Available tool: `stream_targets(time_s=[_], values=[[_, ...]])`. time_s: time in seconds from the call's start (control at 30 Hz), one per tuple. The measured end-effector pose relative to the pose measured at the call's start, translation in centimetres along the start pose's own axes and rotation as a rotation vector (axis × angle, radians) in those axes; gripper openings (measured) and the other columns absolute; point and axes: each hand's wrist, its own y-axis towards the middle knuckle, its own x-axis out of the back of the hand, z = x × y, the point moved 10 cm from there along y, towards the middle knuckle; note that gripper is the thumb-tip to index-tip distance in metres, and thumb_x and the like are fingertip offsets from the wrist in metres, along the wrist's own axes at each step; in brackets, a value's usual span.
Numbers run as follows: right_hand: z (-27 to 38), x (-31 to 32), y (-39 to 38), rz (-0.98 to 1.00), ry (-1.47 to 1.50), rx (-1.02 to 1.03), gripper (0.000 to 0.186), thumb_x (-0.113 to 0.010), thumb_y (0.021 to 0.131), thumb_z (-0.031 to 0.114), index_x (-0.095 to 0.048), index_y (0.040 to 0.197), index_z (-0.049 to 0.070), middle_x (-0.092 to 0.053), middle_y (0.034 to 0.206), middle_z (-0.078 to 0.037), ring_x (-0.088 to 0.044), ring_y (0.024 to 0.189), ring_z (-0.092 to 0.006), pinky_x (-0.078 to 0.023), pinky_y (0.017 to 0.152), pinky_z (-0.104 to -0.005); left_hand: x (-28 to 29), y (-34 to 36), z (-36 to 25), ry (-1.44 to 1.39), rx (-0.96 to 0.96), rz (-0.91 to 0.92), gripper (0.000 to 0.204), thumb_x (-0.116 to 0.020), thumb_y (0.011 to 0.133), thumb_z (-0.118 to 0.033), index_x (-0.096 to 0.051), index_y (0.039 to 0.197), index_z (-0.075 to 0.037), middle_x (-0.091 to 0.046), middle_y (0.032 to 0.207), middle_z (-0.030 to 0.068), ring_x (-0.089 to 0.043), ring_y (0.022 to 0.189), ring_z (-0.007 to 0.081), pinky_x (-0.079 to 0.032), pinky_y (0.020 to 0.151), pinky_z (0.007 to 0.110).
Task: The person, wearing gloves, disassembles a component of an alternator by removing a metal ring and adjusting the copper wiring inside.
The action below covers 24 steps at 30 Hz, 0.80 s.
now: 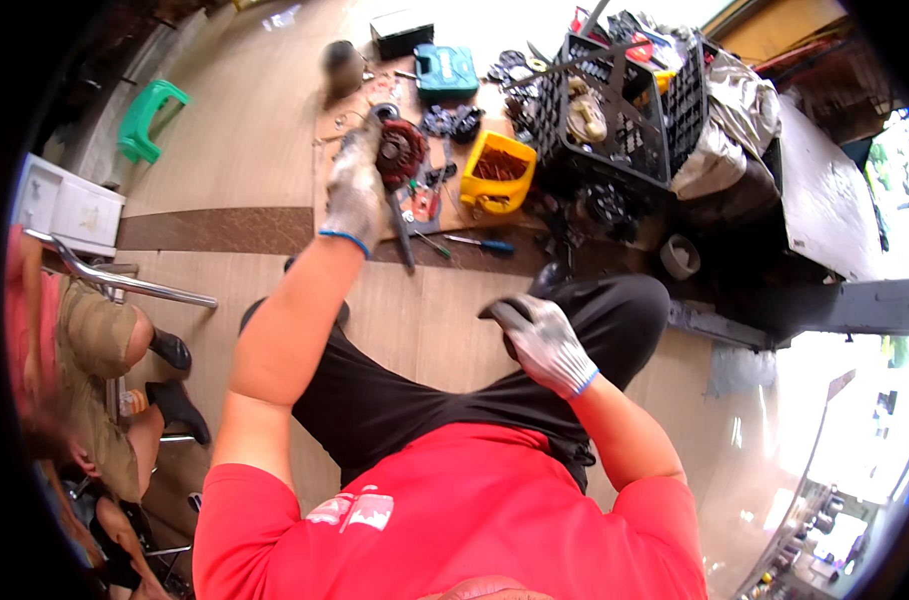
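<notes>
My left hand point(356, 190), in a pale work glove with a blue cuff, is closed at the left side of a round reddish-brown motor part point(401, 152) with what look like copper windings. A dark bar-like handle point(402, 235) sticks out below this part, towards me. Over my right thigh, my gloved right hand point(546, 345) is closed around a dark tool point(506, 314); its kind is hidden by the fingers. To the right of the motor part stands a yellow container point(516, 200) with reddish wire scraps inside. A blue-handled screwdriver point(492, 245) lies on the floor nearby.
Behind the work spot are a teal tool case point(446, 70) and a dark cylinder point(344, 68). Black crates point(624, 165) heaped with parts stand at right. A green stool point(152, 120) is at far left; a seated person point(99, 370) and a chrome armrest point(139, 286) are nearer.
</notes>
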Motion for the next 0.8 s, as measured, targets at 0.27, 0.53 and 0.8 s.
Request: stream_targets(time_s=[0.27, 0.53, 0.8], values=[[-7.4, 7.7, -24.4, -0.033, -0.435, -0.67, 0.02, -0.06, 0.1, 0.027, -0.072, 0.105, 0.012, -0.073, 0.087, -0.015, -0.071, 0.075, -0.0339, -0.056, 0.065, -0.0433, 0.4, -0.8, 0.1, 0.072, 0.123, 0.065, 0.05, -0.06, 0.102, -0.048, -0.06, 0.125, -0.003, -0.072, 0.109, 0.0143, -0.071, 0.086, 0.0277, -0.063, 0.072, 0.044], [-13.4, 9.7, -51.7, 0.048, -0.765, -1.168, 0.027, -0.052, 0.103, 0.038, -0.068, 0.104, 0.016, -0.074, 0.089, -0.015, -0.071, 0.076, -0.0357, -0.055, 0.064, -0.0482, -4.1, -5.2, 1.7, 0.03, 0.178, 0.105, 0.062, -0.075, 0.094, -0.037, -0.047, 0.141, -0.008, -0.061, 0.131, 0.0177, -0.068, 0.109, 0.0372, -0.061, 0.085, 0.049], [-9.5, 2.5, -69.7, 0.391, -0.663, -1.657, 0.038, -0.045, 0.104, 0.043, -0.068, 0.112, 0.014, -0.074, 0.104, -0.016, -0.072, 0.093, -0.0363, -0.057, 0.08, -0.0499, -4.4, -5.6, 1.8, -0.003, 0.243, 0.108, 0.061, -0.073, 0.095, -0.041, -0.049, 0.139, -0.006, -0.06, 0.131, 0.0176, -0.063, 0.114, 0.0355, -0.059, 0.092, 0.055]])
